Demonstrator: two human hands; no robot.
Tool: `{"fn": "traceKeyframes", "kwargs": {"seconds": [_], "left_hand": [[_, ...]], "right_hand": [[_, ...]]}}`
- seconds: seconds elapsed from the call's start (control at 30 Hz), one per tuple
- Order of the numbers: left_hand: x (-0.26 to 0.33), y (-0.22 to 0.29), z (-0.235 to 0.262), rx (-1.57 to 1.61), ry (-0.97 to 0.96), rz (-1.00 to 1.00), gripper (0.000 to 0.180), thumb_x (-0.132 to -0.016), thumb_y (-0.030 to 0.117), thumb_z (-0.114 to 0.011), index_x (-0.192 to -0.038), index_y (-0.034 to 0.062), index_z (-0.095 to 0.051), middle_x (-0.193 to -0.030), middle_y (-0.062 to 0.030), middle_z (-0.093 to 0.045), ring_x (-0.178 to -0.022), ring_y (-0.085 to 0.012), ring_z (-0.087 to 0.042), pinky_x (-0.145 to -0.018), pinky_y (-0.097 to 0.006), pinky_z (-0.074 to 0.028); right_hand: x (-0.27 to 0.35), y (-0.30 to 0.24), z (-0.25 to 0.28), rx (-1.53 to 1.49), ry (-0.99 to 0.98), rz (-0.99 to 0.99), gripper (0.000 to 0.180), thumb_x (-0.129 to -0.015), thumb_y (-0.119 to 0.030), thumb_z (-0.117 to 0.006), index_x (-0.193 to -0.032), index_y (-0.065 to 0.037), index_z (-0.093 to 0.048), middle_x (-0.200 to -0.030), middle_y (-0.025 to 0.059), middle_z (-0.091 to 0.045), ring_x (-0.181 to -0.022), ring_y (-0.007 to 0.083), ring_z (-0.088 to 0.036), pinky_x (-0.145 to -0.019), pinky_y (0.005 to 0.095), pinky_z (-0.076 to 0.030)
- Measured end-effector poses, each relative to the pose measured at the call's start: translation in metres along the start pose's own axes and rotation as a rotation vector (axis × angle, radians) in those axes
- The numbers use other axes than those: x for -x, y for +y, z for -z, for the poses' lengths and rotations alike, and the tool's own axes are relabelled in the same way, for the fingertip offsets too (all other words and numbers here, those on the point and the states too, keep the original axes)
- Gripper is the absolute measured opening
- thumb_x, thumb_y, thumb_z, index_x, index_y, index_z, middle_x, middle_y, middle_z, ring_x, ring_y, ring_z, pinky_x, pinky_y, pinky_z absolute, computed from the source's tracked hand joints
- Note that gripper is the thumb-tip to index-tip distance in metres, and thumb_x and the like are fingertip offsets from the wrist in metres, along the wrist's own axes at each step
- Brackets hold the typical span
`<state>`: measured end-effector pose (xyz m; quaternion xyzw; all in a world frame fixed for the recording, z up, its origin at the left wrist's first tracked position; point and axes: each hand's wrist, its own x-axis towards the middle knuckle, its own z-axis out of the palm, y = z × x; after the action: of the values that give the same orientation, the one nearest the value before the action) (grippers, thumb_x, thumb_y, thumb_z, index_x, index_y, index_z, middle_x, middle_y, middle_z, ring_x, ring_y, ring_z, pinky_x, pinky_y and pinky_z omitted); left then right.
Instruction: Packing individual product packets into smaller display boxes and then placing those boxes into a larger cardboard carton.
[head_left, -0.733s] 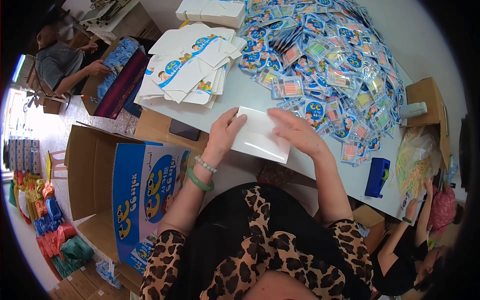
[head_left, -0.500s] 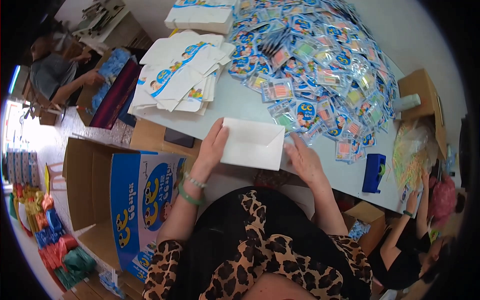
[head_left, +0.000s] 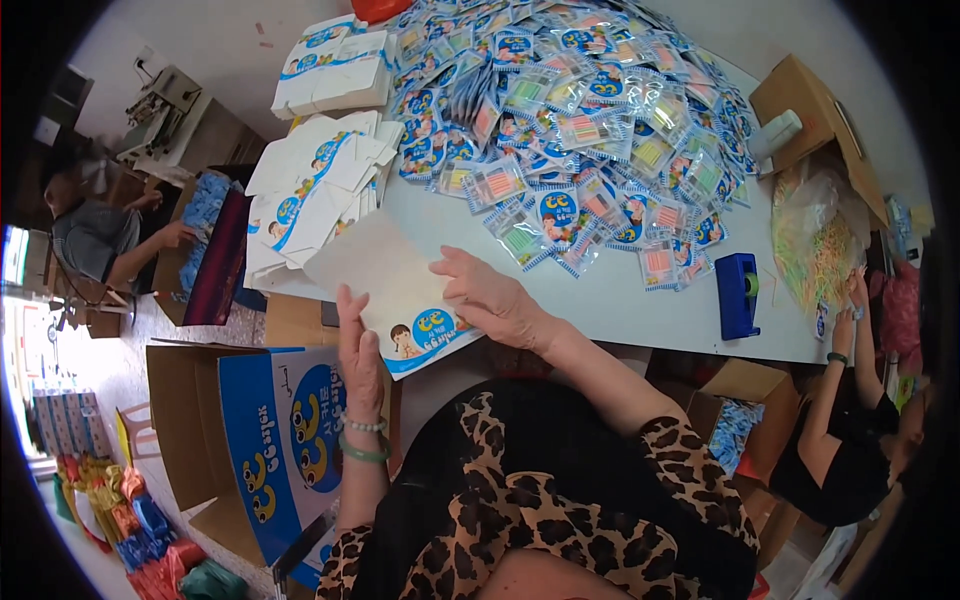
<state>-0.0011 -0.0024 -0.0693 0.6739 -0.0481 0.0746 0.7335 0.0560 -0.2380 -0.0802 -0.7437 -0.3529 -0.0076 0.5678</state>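
Now the white carton (head_left: 395, 270) has been turned: a moment ago its pale inside lay level and faced up, near-side of the packet heap (head_left: 570, 130), whereas here it sits tilted, farther left of that heap, with a printed side toward the person. For the work in hand, this seems to mean that the carton is being reoriented rather than filled; no packet is seen in it.

The right hand (head_left: 490, 300), at the near left of the heap, is bent over the carton's right edge and appears clamped on it. The left hand (head_left: 360, 355), farther left of the heap, has its index finger and thumb apart along the carton's left edge; whether it grips or only steadies, I cannot tell.

Left of the heap, on the surface (head_left: 430, 215), lie loose flat cartons (head_left: 285, 195), and a bundled stack (head_left: 335, 75) is beyond them. The held carton's far corner overlaps the loose ones in view, so they crowd that side. Stray packets at the heap's near edge lie just past the right hand.

Right of the heap are a blue tape dispenser (head_left: 735, 300), a clear bag of coloured strips (head_left: 815, 235) and a cardboard box (head_left: 795, 105); a co-worker's arms (head_left: 830, 385) reach toward the bag.
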Motion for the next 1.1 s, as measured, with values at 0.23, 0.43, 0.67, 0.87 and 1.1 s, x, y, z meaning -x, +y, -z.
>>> {"fn": "traceKeyframes", "kwargs": {"seconds": [0.23,0.43,0.67,0.87,1.1], "left_hand": [[0.008,0.014,0.006,-0.615,-0.288,-0.238,0.04,-0.075,0.025,-0.073,-0.106,0.0025,-0.06,-0.148,-0.0222,-0.033,-0.137,-0.0391,-0.032,-0.108,-0.046,-0.033],[0.006,0.001,-0.017,-1.094,-0.383,-0.546,0.024,-0.067,0.004,-0.077,-0.076,0.0,-0.055,-0.119,-0.0211,-0.057,-0.117,-0.0412,-0.052,-0.094,-0.048,-0.043],[-0.04,-0.029,-0.057,-1.441,-0.073,-0.44,0.017,-0.077,0.014,-0.065,-0.07,0.0073,-0.051,-0.074,-0.0103,-0.054,-0.076,-0.03,-0.054,-0.069,-0.041,-0.041],[-0.042,-0.023,-0.068,-1.506,0.08,-0.531,0.023,-0.078,0.016,-0.067,-0.097,0.0058,-0.061,-0.111,-0.0143,-0.059,-0.098,-0.0317,-0.056,-0.082,-0.042,-0.042],[-0.003,-0.021,-0.06,-1.3,0.035,-0.809,0.034,-0.076,0.016,-0.073,-0.107,0.0059,-0.064,-0.117,-0.015,-0.059,-0.096,-0.0322,-0.06,-0.083,-0.041,-0.043]], "right_hand": [[0.018,-0.025,0.009,0.101,0.026,-0.005,0.019,-0.082,0.002,-0.058,-0.1,-0.002,-0.056,-0.134,0.0205,-0.048,-0.128,0.0395,-0.044,-0.1,0.0406,-0.044],[0.02,-0.008,0.011,0.495,-0.001,0.15,0.02,-0.079,0.002,-0.056,-0.098,-0.001,-0.058,-0.133,0.0223,-0.047,-0.127,0.0416,-0.043,-0.102,0.0439,-0.042],[0.001,0.047,0.024,0.908,0.454,-0.341,0.031,-0.076,-0.005,-0.059,-0.107,-0.002,-0.055,-0.114,0.0146,-0.056,-0.1,0.0355,-0.056,-0.086,0.0457,-0.045],[0.017,0.069,0.042,1.019,0.368,-0.636,0.024,-0.074,-0.01,-0.058,-0.097,-0.003,-0.059,-0.085,0.0112,-0.059,-0.083,0.0311,-0.055,-0.072,0.0462,-0.041],[-0.046,0.058,0.061,0.939,0.389,-0.157,0.016,-0.072,-0.003,-0.056,-0.087,-0.005,-0.06,-0.088,0.0103,-0.059,-0.1,0.032,-0.055,-0.091,0.049,-0.04]]}}
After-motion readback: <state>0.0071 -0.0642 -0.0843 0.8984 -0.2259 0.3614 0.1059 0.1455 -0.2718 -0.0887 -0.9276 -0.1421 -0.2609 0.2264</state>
